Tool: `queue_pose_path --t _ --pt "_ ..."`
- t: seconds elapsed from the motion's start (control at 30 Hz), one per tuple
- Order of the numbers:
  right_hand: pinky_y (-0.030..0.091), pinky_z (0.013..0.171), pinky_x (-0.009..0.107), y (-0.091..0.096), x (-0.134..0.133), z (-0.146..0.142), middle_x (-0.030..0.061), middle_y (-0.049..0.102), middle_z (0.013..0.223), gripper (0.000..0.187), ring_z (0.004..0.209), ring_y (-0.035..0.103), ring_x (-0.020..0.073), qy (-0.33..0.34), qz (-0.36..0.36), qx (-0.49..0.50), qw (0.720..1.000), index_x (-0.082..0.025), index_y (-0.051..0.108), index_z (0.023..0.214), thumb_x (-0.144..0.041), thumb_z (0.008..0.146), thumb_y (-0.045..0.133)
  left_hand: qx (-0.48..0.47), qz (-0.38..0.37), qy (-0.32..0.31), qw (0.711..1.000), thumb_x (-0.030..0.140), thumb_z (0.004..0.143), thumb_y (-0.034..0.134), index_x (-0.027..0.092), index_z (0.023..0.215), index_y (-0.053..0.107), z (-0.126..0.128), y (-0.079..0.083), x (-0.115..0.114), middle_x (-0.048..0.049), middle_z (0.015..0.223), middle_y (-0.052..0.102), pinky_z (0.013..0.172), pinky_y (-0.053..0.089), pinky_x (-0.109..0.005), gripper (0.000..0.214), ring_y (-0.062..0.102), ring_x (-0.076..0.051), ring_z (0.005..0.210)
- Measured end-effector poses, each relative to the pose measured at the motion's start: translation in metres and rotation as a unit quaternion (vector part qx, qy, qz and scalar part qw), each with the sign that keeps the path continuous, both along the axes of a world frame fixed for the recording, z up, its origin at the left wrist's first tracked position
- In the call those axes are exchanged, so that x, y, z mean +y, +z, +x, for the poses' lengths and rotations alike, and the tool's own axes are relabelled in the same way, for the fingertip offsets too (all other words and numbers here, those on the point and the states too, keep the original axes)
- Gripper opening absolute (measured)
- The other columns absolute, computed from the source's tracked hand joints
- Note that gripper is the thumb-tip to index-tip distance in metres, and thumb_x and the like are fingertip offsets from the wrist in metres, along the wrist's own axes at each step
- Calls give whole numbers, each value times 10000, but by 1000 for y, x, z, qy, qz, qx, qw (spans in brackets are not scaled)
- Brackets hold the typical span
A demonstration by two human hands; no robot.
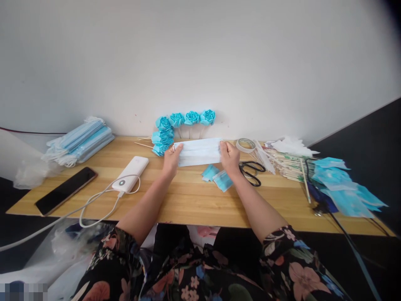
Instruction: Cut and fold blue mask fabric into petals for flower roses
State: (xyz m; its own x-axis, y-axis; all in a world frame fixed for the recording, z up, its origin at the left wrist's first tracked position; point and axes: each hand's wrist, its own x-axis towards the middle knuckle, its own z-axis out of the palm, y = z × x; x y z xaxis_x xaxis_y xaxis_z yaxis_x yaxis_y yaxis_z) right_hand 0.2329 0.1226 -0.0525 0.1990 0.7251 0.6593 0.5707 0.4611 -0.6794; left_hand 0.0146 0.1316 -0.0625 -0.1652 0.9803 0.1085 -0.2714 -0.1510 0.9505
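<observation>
A pale blue face mask (198, 152) is stretched flat between my two hands above the wooden table (194, 200). My left hand (171, 159) pinches its left end. My right hand (229, 157) grips its right end. Just below my right hand lie small folded blue mask pieces (217, 177). Behind the mask, several blue rosettes made of mask fabric (181, 125) on sticks lean against the white wall.
A stack of masks (79, 142) lies at the far left, with a dark phone (65, 190) and a white power bank (130, 173) with its cable nearer. Right of my hands are a tape roll (246, 145), black scissors (252, 171), wooden sticks (286, 163) and blue mask scraps (344, 188).
</observation>
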Motion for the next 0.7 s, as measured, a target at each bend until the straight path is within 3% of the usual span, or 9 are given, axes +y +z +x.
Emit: queue_pose_path --t 0.2,0.53,0.7 --pt "255 568 291 0 1 2 -59 292 561 480 572 308 121 -1 -4 1 1000 -235 310 622 -534 986 405 8 6 5 1000 563 743 716 158 832 638 -1 -1 1 -73 850 704 864 559 -377 422 681 -248 922" --pt "258 577 288 1 0 1 -56 292 576 501 586 304 121 6 -7 17 1000 -233 316 628 -582 982 384 17 -7 16 1000 604 743 690 174 787 589 -1 -3 2 -55 783 672 806 562 -375 444 670 -232 839" --pt "260 574 285 -1 2 2 -55 292 582 506 588 304 121 6 -10 26 1000 -232 333 631 -595 980 376 10 13 -2 1000 641 774 656 174 806 602 -2 -6 4 -66 801 687 804 565 -378 471 681 -258 901"
